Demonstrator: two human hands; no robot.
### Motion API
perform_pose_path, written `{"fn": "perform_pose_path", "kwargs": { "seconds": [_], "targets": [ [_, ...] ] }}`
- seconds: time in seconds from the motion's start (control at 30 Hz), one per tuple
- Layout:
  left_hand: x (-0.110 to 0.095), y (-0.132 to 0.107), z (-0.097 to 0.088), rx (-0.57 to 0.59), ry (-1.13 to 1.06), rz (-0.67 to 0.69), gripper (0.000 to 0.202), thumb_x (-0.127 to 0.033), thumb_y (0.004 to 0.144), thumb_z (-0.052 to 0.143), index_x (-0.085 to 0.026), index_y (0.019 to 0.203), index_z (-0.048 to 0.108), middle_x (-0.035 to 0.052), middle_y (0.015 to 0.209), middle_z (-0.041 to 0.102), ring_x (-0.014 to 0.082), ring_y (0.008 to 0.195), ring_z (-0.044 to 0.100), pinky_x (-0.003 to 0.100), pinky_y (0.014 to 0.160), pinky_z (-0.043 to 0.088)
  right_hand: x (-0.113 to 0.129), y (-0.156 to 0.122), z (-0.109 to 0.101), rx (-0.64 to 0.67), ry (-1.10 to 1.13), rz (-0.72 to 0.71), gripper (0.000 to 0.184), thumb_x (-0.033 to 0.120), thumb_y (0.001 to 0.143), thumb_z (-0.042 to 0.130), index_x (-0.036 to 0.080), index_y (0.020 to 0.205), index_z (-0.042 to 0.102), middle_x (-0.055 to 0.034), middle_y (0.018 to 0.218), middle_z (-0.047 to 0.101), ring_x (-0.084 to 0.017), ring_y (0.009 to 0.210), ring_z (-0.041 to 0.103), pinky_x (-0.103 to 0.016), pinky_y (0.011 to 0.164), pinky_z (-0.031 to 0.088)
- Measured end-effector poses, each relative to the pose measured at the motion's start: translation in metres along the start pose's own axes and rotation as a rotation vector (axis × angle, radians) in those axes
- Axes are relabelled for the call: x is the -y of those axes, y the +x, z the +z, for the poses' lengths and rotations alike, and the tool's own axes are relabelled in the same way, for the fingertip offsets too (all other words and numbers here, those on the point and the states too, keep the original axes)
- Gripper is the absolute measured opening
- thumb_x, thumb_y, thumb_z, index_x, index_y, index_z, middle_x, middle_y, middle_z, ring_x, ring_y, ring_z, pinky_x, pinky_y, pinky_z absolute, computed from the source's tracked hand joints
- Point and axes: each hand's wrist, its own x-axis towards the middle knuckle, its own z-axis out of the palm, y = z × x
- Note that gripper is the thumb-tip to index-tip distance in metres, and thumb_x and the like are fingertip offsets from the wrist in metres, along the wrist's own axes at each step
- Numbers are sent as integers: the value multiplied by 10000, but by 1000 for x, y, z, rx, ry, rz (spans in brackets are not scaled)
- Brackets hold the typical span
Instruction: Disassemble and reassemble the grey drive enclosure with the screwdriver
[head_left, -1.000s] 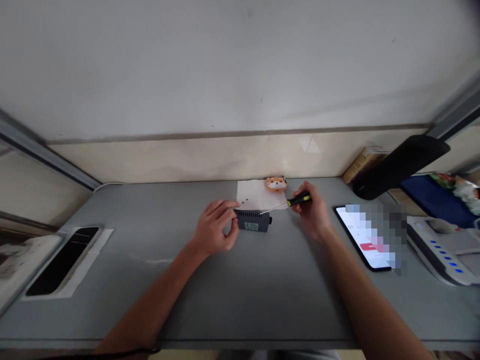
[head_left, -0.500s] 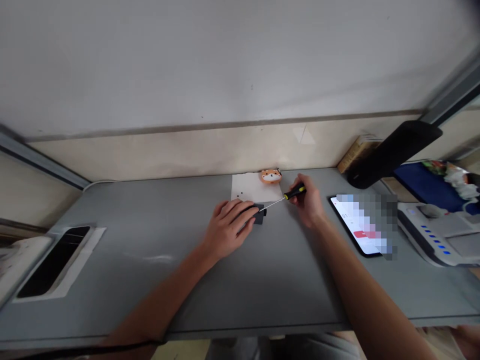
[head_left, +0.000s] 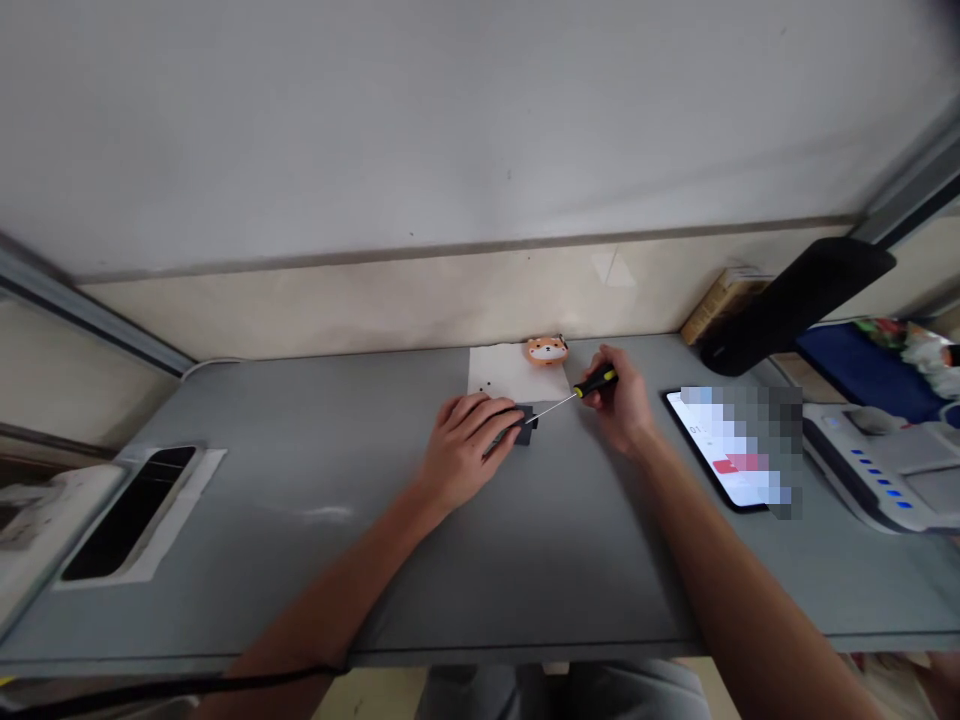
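Under the fingers of my left hand (head_left: 469, 450) lies a small dark grey, box-like device (head_left: 526, 432), held down on the desk; much of it is hidden by the hand. My right hand (head_left: 621, 402) is closed around the black and yellow handle of a screwdriver (head_left: 598, 380). The thin metal shaft slants down to the left, and its tip meets the device's top near its right end. Just behind the device is a white sheet of paper (head_left: 504, 370) with a few tiny dark bits on it. An orange and white animal-face case (head_left: 547, 350) sits on the paper's back right part.
Right of my right hand lies a lit phone (head_left: 712, 450), partly pixelated. Farther right are a white power strip (head_left: 870, 470), a leaning black cylinder (head_left: 795, 305) and a book (head_left: 724, 300). Another dark phone (head_left: 131, 515) lies at left. A wall closes off the desk's back (head_left: 337, 365).
The whole view has shifted slightly, so everything sits a little farther right. Both hands keep their grips, and the screwdriver tip stays at the device.
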Motion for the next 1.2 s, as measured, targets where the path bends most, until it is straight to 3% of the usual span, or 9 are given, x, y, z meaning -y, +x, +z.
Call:
{"fn": "perform_pose_path", "kwargs": {
  "seconds": [0.3, 0.53, 0.97, 1.2],
  "targets": [
    [-1, 1, 1, -27, -38, -22, 125, -188, 998, 635, -238, 1073, 721, 17, 1053, 804, 194, 985, 709, 362, 919, 503, -1, -1, 0, -14, -26, 24, 335, 472, 730, 645, 224, 556, 503, 28, 508, 467, -72, 415, 367, -253, 404, 239],
    [0, 2, 3, -67, -68, -22, 93, -186, 995, 646, -222, 1061, 701, 12, 1030, 803, 181, 974, 699, 337, 919, 487, 1, -1, 2, -35, 36, 36, 368, 483, 677, 714, 218, 563, 486, 33, 529, 495, -58, 401, 351, -235, 375, 221],
    [0, 0, 3, -4, -51, -24, 214, -215, 1019, 600, -226, 1222, 667, 43, 1073, 790, 197, 1013, 692, 349, 955, 462, -4, -1, 1, -2, 2, -7, 228, 414, 619, 644, 228, 571, 520, 23, 524, 510, -83, 442, 411, -231, 381, 261],
    [0, -1, 2, -6, -32, -5, 170, -215, 1023, 603, -224, 1177, 675, 34, 1080, 787, 190, 1009, 680, 355, 974, 417, -1, -4, 4, 10, 1, 9, 213, 403, 611, 619, 225, 553, 517, 26, 515, 492, -75, 430, 400, -229, 384, 260]
  ]
}}
